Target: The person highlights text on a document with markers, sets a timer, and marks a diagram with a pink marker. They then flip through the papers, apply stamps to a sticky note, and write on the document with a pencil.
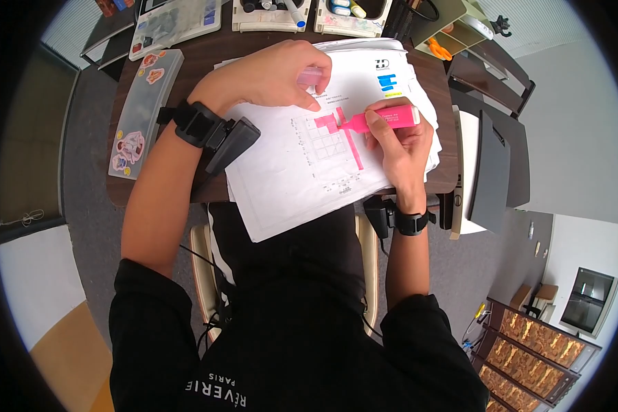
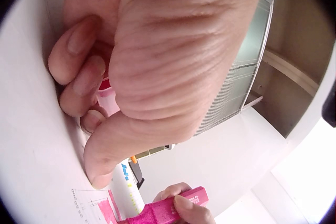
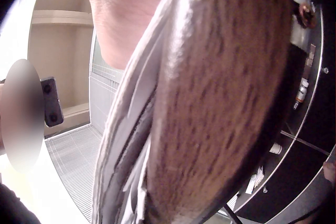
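My right hand [image 1: 404,147] grips a pink highlighter [image 1: 395,117], its tip at the printed sheet [image 1: 268,189]. Pink strokes [image 1: 355,152] colour part of a grid on that sheet and run in a line beside it. Over the upper left of the sheet, my left hand [image 1: 271,77] has its fingers curled around a pale pink highlighter cap [image 2: 107,99]. The left thumb's tip sits at the paper, close to the grid. In the right wrist view, the right hand [image 3: 134,14] shows only in part, above the paper edges.
More sheets [image 1: 424,89] lie stacked beneath the page. A translucent stickered case [image 1: 144,113] lies at the left of the dark wooden table [image 1: 441,158]. Along the back stand white trays [image 1: 271,26] of pens and a green organizer [image 1: 453,20] with orange-handled scissors [image 1: 438,49].
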`<move>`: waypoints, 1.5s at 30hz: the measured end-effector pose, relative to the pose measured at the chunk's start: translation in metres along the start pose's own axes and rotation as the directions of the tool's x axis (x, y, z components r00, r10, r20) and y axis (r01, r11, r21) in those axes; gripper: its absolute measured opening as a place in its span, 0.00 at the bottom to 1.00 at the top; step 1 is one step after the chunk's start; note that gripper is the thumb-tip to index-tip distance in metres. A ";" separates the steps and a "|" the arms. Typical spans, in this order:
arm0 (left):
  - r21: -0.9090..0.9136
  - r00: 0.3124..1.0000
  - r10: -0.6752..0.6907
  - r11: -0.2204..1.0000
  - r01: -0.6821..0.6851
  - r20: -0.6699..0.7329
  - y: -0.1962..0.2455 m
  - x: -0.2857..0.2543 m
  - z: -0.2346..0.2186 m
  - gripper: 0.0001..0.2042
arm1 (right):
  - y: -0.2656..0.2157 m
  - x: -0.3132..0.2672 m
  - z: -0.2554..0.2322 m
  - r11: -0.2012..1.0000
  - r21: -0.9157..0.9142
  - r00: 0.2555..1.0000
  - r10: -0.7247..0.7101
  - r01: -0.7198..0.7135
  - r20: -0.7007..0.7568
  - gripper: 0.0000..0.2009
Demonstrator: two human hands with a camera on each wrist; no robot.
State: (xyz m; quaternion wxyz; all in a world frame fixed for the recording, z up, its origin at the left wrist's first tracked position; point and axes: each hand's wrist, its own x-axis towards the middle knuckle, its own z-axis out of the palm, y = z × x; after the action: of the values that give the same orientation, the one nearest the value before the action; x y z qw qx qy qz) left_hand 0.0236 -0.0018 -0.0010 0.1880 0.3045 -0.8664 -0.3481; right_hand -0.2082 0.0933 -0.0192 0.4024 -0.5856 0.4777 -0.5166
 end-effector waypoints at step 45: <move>-0.012 0.999 -0.043 0.999 0.043 0.015 0.002 0.000 0.000 0.12 | -0.001 -0.002 -0.012 0.998 0.048 0.998 0.035 -0.037 0.051 0.03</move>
State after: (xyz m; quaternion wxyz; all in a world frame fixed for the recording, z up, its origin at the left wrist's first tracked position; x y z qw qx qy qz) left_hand 0.0226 -0.0012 0.0001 0.1761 0.3193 -0.8590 -0.3594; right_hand -0.2196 0.0957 -0.0174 0.4377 -0.5798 0.4651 -0.5059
